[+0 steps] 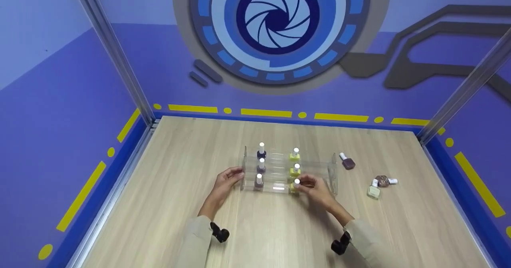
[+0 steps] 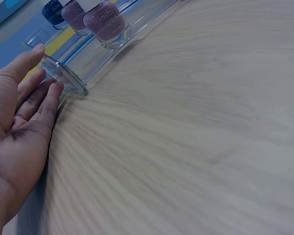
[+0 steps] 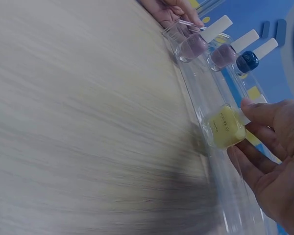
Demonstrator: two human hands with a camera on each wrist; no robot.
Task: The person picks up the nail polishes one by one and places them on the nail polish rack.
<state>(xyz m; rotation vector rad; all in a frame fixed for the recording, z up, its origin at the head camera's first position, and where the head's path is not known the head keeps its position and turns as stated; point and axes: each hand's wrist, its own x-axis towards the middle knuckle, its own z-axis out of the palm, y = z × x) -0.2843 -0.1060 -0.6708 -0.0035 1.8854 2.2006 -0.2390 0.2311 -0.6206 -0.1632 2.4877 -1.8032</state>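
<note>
The right hand (image 1: 317,189) has its grip clamped on the front yellow bottle (image 3: 226,126), thumb and fingers pinching it at the white cap. That bottle is at the lowest step of a clear three-step rack (image 1: 275,176), which rests on the wooden table (image 1: 263,236). Behind it, the middle yellow bottle (image 1: 295,171) and the back yellow bottle (image 1: 294,156) stand upright on the higher steps, forming a column with it.

The left hand (image 1: 224,184) is at the rack's left end, its grip apart: the fingers are extended against the outside of the end panel, and the thumb is at the panel's edge. Just inside that end stands a second column, with the front mauve bottle (image 2: 105,22) lowest, the middle mauve bottle (image 3: 224,56) above it and the dark blue bottle (image 3: 247,62) on the top step, all with white caps.

To the right of the rack, three more bottles are on the table. The purple bottle (image 1: 348,163) lies near the rack's right end, its cap pointing away from the person. Farther right, the glitter bottle (image 1: 382,181) lies with its cap to the right, and the pale bottle (image 1: 374,192) is just beside it
</note>
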